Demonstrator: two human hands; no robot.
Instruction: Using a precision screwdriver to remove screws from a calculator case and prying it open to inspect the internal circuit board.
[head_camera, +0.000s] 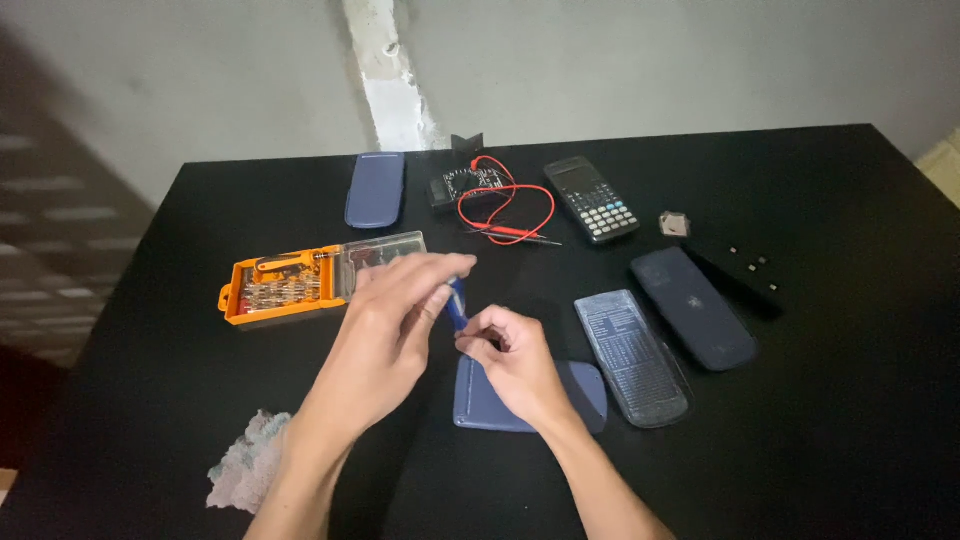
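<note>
My left hand (395, 320) holds a small blue-handled screwdriver (457, 303) upright by its top, fingers pinched around it. My right hand (510, 358) pinches at the screwdriver's lower end, just above a blue calculator back cover (585, 392) lying on the black table (150, 400). What sits between my right fingertips is too small to tell. An orange screwdriver bit case (285, 285) with a clear lid lies open just left of my left hand.
A clear slide cover (632, 357) and a dark blue shell (695, 305) lie to the right. Farther back are a black calculator (592, 198), a multimeter with red leads (500, 200) and another blue cover (376, 189). A crumpled cloth (245, 465) lies near left; small parts (750, 262) sit right.
</note>
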